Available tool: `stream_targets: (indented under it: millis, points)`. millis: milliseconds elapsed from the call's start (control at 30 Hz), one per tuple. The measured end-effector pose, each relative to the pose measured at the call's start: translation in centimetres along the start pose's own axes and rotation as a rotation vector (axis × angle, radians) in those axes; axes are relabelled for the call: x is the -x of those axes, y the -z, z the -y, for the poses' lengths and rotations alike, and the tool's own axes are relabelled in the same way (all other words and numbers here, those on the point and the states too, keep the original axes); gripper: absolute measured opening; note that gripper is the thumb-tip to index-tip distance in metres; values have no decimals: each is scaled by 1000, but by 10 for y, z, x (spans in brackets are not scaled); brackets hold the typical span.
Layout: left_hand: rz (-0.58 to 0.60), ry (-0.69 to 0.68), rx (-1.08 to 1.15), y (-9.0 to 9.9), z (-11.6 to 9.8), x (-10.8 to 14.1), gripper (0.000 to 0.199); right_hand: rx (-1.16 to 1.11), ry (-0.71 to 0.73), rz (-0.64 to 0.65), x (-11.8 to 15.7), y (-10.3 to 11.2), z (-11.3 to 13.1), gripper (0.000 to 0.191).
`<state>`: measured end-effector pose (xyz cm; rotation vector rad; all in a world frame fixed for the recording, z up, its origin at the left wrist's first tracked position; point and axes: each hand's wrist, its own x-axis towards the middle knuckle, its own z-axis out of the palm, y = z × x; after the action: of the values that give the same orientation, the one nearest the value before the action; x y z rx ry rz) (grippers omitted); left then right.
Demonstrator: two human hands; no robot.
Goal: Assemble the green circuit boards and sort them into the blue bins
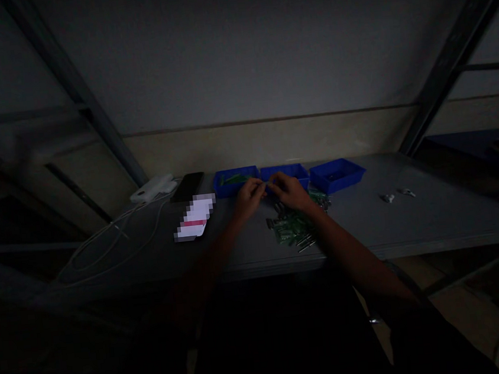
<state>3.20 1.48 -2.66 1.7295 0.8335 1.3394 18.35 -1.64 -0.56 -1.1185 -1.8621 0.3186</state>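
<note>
My left hand (pixel 249 197) and my right hand (pixel 289 190) meet fingertip to fingertip in front of the blue bins. Both are closed in a pinch, and whatever sits between the fingers is too small and dark to name. Under my right forearm lies a pile of green pieces and shiny metal pins (pixel 296 227) on the grey table (pixel 247 252). Behind my left hand stands a left blue bin (pixel 219 189) with green pieces inside. The middle blue bin (pixel 302 175) is partly hidden by my right hand.
A right blue bin (pixel 341 184) holds a few dark bits. On the left lie a lit phone (pixel 195 217), a dark flat device (pixel 188 187), and a white power strip (pixel 154 188) with trailing cables (pixel 104 244). Small white pieces (pixel 388 198) lie to the right. Metal posts (pixel 110 130) flank the table.
</note>
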Motion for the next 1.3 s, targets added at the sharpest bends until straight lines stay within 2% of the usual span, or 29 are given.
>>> stream_targets:
  millis: [400,500,600,667,767,900,967,1067,1200,1300]
  points:
    - [29,-11,-112,0,-2,2,17,187,-35,-35,-2,3,5,36]
    - [60,-9,-157,1,1,0,16,239,-73,-90,-1,2,6,35]
    - [174,11,-248,0,-5,1,18,282,-128,-177,-1,1,5,36]
    - [282,-36,-375,-4,-16,8,24,300,-164,-233,-2,3,2,38]
    - [400,-186,-667,-16,-36,26,47,302,-198,-299,-5,7,-3,39]
    - [675,-312,-882,-38,-49,50,77,280,-234,-345,-7,16,-8,39]
    - [718,-351,-959,-42,-48,53,85,266,-249,-358,-7,19,-9,40]
    - [724,-381,-1018,-42,-45,48,84,248,-257,-357,-7,20,-12,42]
    - [755,-302,-1035,-38,-38,35,80,209,-235,-294,-9,15,-17,37]
    - [790,-258,-937,-33,-34,27,78,154,-243,-193,-17,13,-18,38]
